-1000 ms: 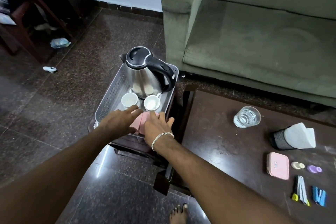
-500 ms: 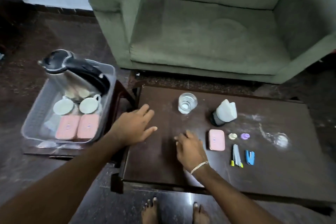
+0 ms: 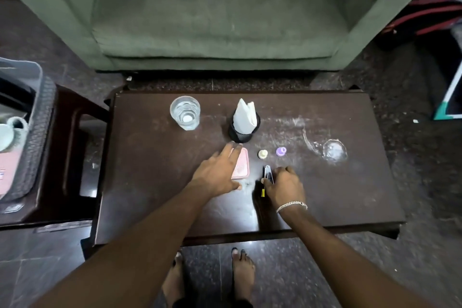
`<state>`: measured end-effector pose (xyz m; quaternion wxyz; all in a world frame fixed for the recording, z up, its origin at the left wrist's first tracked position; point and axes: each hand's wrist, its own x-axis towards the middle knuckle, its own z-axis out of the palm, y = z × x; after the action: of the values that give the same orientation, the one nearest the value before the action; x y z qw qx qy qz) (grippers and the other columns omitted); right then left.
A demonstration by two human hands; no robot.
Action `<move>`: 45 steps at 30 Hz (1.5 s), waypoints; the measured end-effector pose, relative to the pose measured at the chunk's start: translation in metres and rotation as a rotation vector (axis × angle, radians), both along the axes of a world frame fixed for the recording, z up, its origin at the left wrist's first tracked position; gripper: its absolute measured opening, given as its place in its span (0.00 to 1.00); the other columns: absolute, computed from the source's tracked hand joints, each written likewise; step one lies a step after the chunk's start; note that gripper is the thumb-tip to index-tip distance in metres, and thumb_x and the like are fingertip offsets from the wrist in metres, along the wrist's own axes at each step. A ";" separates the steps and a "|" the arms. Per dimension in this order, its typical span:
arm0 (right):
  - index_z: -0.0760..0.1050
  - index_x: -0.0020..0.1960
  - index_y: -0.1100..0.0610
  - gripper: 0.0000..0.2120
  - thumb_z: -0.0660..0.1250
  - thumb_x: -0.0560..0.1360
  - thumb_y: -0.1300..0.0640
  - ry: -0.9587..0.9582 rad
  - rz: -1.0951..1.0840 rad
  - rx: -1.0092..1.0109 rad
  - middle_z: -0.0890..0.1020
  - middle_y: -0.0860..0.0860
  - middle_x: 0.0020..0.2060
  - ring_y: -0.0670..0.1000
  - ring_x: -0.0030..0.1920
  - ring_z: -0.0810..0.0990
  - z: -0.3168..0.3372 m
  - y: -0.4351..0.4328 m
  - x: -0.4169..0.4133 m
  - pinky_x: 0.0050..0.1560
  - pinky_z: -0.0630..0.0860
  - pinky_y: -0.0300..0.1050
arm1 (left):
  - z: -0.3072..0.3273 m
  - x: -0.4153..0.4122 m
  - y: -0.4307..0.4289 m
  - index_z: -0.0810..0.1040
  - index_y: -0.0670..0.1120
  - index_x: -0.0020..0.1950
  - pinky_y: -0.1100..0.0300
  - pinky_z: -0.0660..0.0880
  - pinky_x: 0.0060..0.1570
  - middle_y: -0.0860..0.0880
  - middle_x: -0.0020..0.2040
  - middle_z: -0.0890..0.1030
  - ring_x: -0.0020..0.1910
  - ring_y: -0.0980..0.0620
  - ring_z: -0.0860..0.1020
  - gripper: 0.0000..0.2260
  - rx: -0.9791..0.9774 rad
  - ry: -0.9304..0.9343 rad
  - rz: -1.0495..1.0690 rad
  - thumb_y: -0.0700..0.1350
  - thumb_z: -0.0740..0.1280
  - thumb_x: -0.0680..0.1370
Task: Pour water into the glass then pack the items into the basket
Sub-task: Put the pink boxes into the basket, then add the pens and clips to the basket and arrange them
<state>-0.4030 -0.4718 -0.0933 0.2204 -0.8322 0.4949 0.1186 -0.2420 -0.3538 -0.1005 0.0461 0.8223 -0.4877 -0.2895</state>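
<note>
Basket (image 3: 37,117) cut by left edge — pink case (image 3: 241,165) half-hidden.

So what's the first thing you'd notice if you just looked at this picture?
Probably the two hands in the middle of the dark table: the left hand lies flat over a pink case, and the right hand closes on some small tools. Behind them stand a glass of water and a black cup holding white napkins.
</note>
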 end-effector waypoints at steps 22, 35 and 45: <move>0.78 0.24 0.55 0.16 0.77 0.67 0.57 -0.469 -0.230 0.522 0.75 0.47 0.17 0.43 0.19 0.70 0.061 0.121 0.110 0.30 0.68 0.42 | 0.130 0.133 0.157 0.56 0.47 0.80 0.56 0.73 0.62 0.48 0.73 0.62 0.64 0.42 0.75 0.49 -0.258 0.130 0.061 0.47 0.81 0.67; 0.79 0.43 0.59 0.13 0.77 0.64 0.53 -0.581 0.187 0.544 0.82 0.56 0.27 0.52 0.29 0.84 0.152 0.342 0.334 0.32 0.81 0.42 | 0.177 0.309 0.462 0.56 0.55 0.80 0.56 0.74 0.64 0.47 0.70 0.62 0.64 0.41 0.76 0.52 0.042 -0.093 0.393 0.44 0.83 0.63; 0.71 0.61 0.60 0.25 0.72 0.69 0.51 -0.189 0.455 0.272 0.80 0.61 0.57 0.64 0.56 0.80 0.112 0.407 0.386 0.52 0.78 0.50 | 0.122 0.343 0.496 0.52 0.54 0.82 0.52 0.76 0.61 0.42 0.68 0.72 0.66 0.41 0.76 0.55 0.263 0.049 0.400 0.49 0.83 0.64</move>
<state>-0.0172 -0.0645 0.0191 0.3430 -0.8919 0.2522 0.1525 0.1007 0.1419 0.0214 0.0068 0.8943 -0.2717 -0.3553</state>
